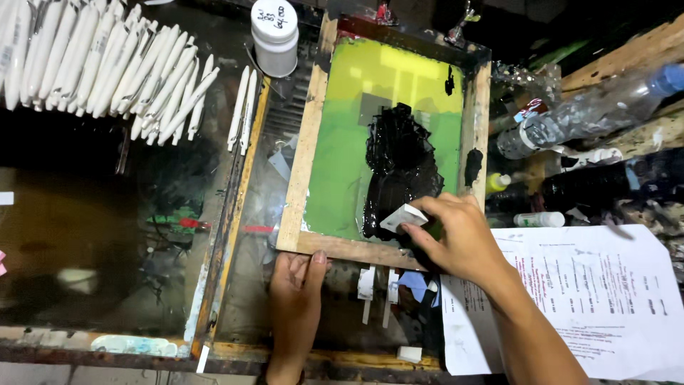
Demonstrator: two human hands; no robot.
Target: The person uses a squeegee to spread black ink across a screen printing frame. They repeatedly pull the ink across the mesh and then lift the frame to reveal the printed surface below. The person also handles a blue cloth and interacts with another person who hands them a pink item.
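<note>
A wooden-framed printing screen (308, 142) with green mesh lies tilted on a glass table. A thick patch of black ink (399, 160) covers the middle of the mesh. My right hand (456, 239) grips a small white squeegee (403, 217) at the near edge of the ink. My left hand (296, 292) reaches under the frame's near rail, thumb resting on the wood. White pens (376, 292) show below the frame's near edge, partly hidden.
Rows of white pens (107, 60) lie at the back left, with two more (242, 110) beside the frame. A white lidded jar (275, 36) stands behind. A printed paper sheet (591, 299) lies at right; a plastic bottle (584, 107) and ink-stained clutter sit beyond it.
</note>
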